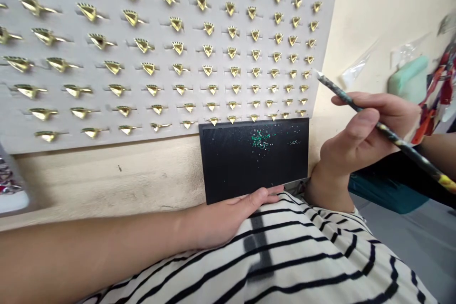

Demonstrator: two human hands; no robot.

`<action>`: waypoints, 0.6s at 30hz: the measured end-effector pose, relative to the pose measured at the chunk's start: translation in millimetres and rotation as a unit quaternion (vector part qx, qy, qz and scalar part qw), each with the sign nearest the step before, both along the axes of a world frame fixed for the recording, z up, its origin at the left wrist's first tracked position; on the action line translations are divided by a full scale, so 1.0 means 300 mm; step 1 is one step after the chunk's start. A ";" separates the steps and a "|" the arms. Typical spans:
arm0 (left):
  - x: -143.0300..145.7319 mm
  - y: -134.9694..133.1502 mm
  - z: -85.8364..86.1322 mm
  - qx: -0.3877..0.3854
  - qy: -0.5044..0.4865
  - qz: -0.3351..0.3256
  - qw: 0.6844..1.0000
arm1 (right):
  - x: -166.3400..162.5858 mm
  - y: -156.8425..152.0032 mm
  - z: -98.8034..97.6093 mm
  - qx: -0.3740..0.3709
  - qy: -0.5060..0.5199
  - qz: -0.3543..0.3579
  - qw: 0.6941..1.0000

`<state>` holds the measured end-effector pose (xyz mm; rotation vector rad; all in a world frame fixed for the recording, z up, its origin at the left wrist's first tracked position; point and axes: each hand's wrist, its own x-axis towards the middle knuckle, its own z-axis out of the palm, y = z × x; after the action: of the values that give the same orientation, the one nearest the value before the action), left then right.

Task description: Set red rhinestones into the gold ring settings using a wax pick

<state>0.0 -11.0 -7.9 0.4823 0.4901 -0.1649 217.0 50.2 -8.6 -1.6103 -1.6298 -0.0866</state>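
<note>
My left hand [245,206] holds a black tray [228,166] by its near edge, thumb on top. Small green and clear stones [261,140] lie scattered on the tray, mostly toward its far side. In my right hand [363,128] is a slim white-tipped pencil [338,91], mottled dark with yellow patches, gripped between thumb and fingers. Its tip points left, near the right edge of a grey board [171,130]. Rows of gold triangular rings [208,70] stand in slots across this board. Whether the tip carries a stone is too small to tell.
The board lies on a cream-coloured table [135,175], and the tray sits against its near edge. A container of red and clear pieces [10,185] is at the left. On the right are a clear plastic bag [359,66], a pale green block [408,76] and red-handled tools [441,80].
</note>
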 end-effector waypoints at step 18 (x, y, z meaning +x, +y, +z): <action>0.003 -0.005 -0.003 0.000 -0.001 0.008 1.000 | 0.005 -0.004 -0.006 -0.022 -0.011 -0.017 1.000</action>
<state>0.8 -12.4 -8.9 0.4790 0.4929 -0.1490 218.6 48.8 -10.5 -1.6761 -1.6326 -0.0864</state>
